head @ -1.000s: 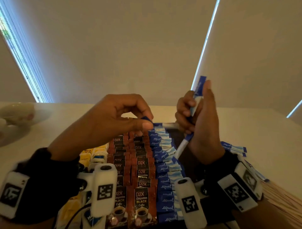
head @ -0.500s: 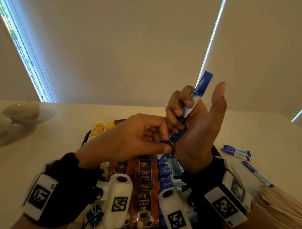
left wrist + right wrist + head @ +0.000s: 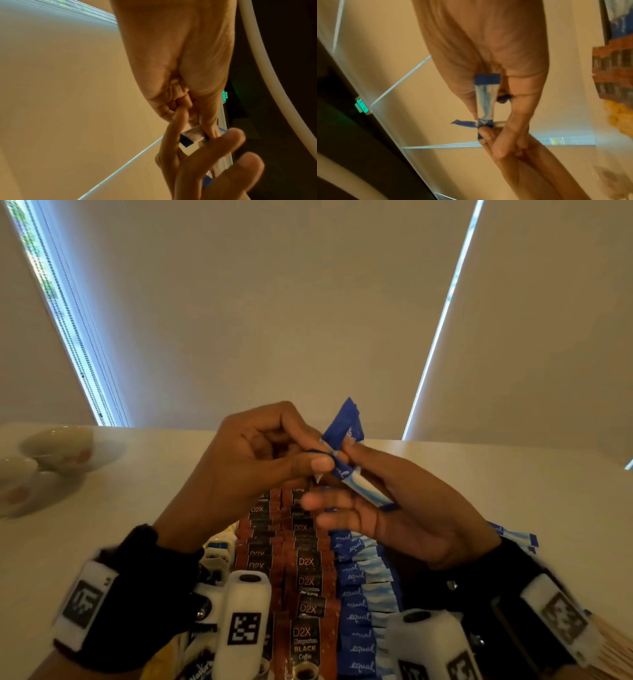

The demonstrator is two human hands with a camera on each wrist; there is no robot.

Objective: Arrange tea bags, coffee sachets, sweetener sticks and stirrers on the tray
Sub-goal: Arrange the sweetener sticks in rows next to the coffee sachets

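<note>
Sweetener sticks (image 3: 356, 484), blue and white, held above the tray at the centre of the head view, one lying along the right hand (image 3: 404, 518) and a second crossing it at an angle, its blue end pointing toward the upper right; left hand (image 3: 246, 470), fingers curled, thumb and forefinger pinching the sticks where they cross; right hand palm-up beneath them, fingers mostly extended toward the left of the frame, thumb pressed on the sticks; right wrist view shows the same crossing, one stick (image 3: 486, 102) upright between both hands. Below, in the lower centre, rows of laid sweetener sachets (image 3: 359, 604) marked "equal"; just left of them, two rows of brown coffee sachets (image 3: 308, 583) marked "D2X"; yellow tea bags (image 3: 618, 119) at the right edge of the right wrist view; loose blue sticks (image 3: 513, 537) on the white table (image 3: 120, 508) at right; cups on saucers (image 3: 58, 446) at upper left.
</note>
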